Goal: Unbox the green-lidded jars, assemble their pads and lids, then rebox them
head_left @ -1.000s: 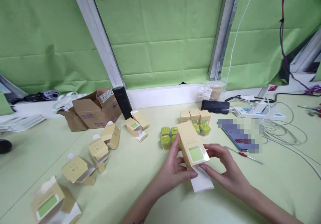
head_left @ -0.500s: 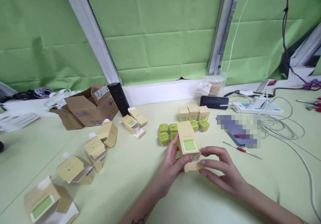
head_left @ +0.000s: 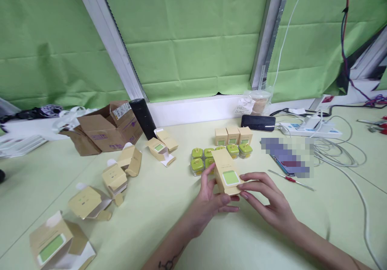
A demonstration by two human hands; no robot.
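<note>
A small tan cardboard box (head_left: 226, 168) with a green-and-white label lies tilted in my left hand (head_left: 208, 207), whose fingers and thumb are wrapped round its left side and underside. My right hand (head_left: 269, 199) pinches the near right corner of the box with its fingertips. At that near end the flap lies against the opening. Just behind the box, several clear little jars with green lids, one of them a green-lidded jar (head_left: 197, 166), stand in rows, partly hidden by the box. Farther back, three closed small boxes (head_left: 232, 136) stand side by side.
Open small cartons (head_left: 86, 202) are scattered on the left. A large brown carton (head_left: 113, 129) and a black cylinder (head_left: 142, 119) stand behind them. On the right lie a dark phone (head_left: 258, 123), a red-handled screwdriver (head_left: 290, 179), and a white power strip (head_left: 311, 129) with cables.
The box's near flap hung down half a second ago and is now folded up against the end. My left fingers have come round beneath the box, and its far end has dropped slightly.
</note>
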